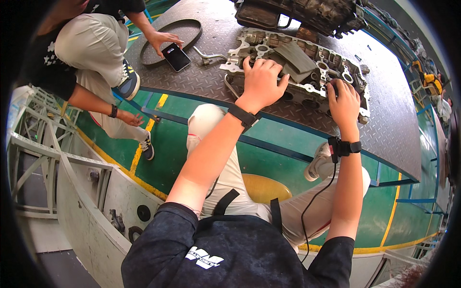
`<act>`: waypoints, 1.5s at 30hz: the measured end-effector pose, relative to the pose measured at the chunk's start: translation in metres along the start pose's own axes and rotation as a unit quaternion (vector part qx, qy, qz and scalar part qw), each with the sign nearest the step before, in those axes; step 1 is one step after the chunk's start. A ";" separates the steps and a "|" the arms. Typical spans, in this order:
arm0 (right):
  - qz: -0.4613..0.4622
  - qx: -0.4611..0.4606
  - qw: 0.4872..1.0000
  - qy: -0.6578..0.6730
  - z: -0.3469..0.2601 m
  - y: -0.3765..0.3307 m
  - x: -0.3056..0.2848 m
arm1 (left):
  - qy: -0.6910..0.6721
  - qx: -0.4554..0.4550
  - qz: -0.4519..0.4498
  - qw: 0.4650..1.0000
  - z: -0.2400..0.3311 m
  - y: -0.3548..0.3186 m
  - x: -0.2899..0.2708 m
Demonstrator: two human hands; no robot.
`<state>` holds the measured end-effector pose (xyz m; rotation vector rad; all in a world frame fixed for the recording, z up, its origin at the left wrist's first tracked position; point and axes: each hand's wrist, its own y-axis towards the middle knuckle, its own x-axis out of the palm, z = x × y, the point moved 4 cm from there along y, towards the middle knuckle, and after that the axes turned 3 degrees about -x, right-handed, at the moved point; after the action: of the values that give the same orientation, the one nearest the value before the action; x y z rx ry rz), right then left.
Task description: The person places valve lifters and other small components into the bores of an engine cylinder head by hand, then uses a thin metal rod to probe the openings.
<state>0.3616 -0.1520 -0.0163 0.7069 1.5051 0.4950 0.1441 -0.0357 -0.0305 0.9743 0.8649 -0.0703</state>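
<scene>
A grey metal engine cylinder head point(244, 50) lies on the table in front of me, with round openings along its upper face. My left hand point(263, 82) rests on its near left part, thumb spread away from the bent fingers, and appears to hold nothing. Farther right, my right hand point(345, 103) touches the near edge, its fingers apart and partly bent over the casting; a dark spot between thumb and fingers is unclear. A folded grey-green cloth or sheet point(294, 60) lies on top of the cylinder head between my hands.
The table point(213, 86) has a patterned metal top. A dark engine block point(307, 14) stands behind. Left lie a black belt point(150, 59) and a bent metal pipe point(207, 58). A person's hand point(163, 39) touches a phone point(176, 57). A yellow stool point(264, 188) is beneath me.
</scene>
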 end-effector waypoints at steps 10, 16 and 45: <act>-0.021 0.007 1.000 -0.008 0.008 -0.004 0.008 | 0.033 0.000 -0.008 0.999 0.001 -0.002 0.000; -0.019 0.027 0.999 -0.007 0.010 -0.006 0.007 | -0.002 -0.005 0.003 1.000 0.002 -0.006 0.000; -0.026 0.083 0.996 -0.029 0.032 -0.014 0.007 | -0.003 -0.006 0.003 1.000 0.000 -0.007 0.000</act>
<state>0.3919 -0.1614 -0.0331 0.8023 1.5164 0.3105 0.1413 -0.0401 -0.0348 0.9655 0.8552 -0.0635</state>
